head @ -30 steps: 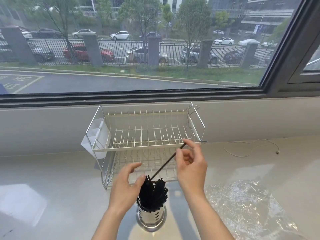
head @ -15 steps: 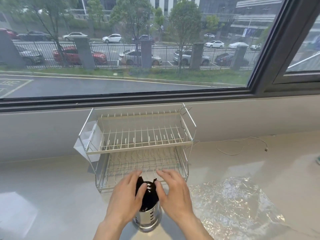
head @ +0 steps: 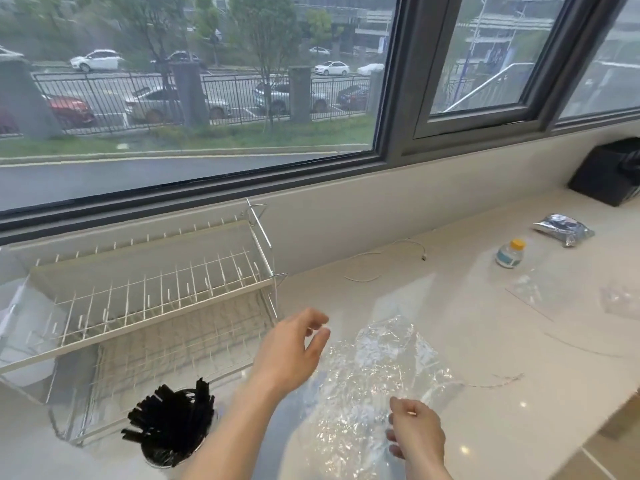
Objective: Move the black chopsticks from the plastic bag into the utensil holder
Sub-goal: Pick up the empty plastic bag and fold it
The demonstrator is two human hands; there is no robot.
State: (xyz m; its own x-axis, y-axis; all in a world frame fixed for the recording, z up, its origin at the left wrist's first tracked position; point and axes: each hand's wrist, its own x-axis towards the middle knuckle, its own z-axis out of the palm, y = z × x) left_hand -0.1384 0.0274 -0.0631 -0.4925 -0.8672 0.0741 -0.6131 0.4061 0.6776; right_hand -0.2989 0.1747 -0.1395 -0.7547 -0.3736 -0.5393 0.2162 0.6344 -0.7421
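Nearest, the right hand [head: 417, 434] curls its fingers at the near edge of the crinkled, glossy clear plastic bag [head: 374, 372]; whether it pinches the film cannot be told. To its left, the bundle of thin black chopsticks [head: 171, 417] stands fanned out in the round shiny metal utensil holder [head: 162, 457]. The left hand [head: 294, 351] hovers open, fingers loosely spread, over the bag's left edge. Beyond stands a two-tier white wire dish rack [head: 145, 299] on the smooth pale countertop [head: 485, 341]. Farther right sit a small yellow-capped clear bottle [head: 509, 253] and a crumpled silver foil pouch [head: 562, 230].
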